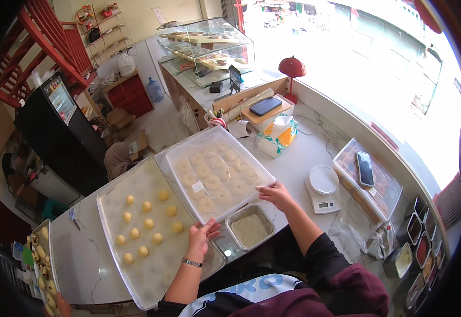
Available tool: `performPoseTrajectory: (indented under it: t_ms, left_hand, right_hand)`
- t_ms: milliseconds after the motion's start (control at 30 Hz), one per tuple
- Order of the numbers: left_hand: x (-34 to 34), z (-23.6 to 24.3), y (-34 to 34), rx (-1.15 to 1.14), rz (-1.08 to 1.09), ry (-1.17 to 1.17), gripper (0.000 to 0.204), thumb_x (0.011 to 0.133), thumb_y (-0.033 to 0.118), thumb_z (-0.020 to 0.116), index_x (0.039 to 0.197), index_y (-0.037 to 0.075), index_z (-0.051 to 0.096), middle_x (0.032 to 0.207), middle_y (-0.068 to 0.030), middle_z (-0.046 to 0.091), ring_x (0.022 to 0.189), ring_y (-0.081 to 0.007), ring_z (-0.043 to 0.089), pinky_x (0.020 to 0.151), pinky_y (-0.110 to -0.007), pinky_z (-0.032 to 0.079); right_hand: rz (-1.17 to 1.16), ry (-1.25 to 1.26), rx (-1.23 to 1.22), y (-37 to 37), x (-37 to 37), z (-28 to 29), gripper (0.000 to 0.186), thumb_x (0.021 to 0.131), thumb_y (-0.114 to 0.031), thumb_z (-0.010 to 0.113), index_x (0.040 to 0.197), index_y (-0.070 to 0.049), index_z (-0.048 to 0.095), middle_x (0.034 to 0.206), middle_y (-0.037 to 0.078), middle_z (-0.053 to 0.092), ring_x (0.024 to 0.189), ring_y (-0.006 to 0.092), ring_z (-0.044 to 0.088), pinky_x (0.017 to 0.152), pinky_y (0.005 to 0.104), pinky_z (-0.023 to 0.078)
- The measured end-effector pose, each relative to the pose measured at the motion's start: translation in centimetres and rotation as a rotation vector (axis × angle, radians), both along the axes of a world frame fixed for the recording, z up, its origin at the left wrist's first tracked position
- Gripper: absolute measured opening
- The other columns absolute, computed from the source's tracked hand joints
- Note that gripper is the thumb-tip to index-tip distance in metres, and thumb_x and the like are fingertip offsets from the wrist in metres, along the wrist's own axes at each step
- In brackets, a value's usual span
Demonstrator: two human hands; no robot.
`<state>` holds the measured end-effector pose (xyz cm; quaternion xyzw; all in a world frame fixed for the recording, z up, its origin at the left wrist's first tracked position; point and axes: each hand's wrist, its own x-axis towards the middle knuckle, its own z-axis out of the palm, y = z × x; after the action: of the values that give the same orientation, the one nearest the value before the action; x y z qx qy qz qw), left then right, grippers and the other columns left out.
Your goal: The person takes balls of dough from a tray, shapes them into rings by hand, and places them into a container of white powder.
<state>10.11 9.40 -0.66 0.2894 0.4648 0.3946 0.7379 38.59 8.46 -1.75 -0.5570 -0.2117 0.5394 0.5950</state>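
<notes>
Through the feed I see my left hand (203,233), grip apart, near a translucent rectangular plastic box (236,204) of pale dough rings (213,182). My right hand (276,195) is at its nearer right corner; I cannot tell whether that grip pinches. The box sits on the white marbled table (304,145), beside a silver metal tin (268,222).

We look down from the head, one wide fisheye, facing forward across the counter (317,148), left hand (201,236) and right hand (276,196) near, below centre, what seems a glare-washed street (336,66) far off, upper right
</notes>
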Motion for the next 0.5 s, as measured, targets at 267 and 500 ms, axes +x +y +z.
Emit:
performPoseTrajectory:
  t_ms: [267, 500]
  left_hand:
    - [1.4, -0.2, -0.1, 0.105, 0.080, 0.058, 0.032, 0.076, 0.008, 0.067, 0.095, -0.005, 0.044, 0.084, -0.0157, 0.061, 0.072, -0.0251, 0.065, 0.054, -0.032, 0.054]
    - [-2.1, -0.6, 2.5, 0.181, -0.020, 0.239, 0.032, 0.081, 0.013, 0.064, 0.099, -0.007, 0.049, 0.082, -0.0137, 0.061, 0.063, -0.0177, 0.062, 0.054, -0.029, 0.053]
  right_hand:
    - [0.122, 0.013, 0.054, -0.3, -1.1, 0.5, 0.034, 0.069, -0.008, 0.073, 0.093, 0.008, 0.053, 0.084, 0.011, 0.058, 0.070, 0.0179, 0.062, 0.067, 0.0305, 0.056]
    - [-0.115, -0.325, 0.010, 2.1, 1.8, 0.6, 0.044, 0.081, -0.025, 0.063, 0.106, 0.010, 0.054, 0.081, 0.008, 0.058, 0.067, 0.0145, 0.054, 0.062, 0.0253, 0.047]
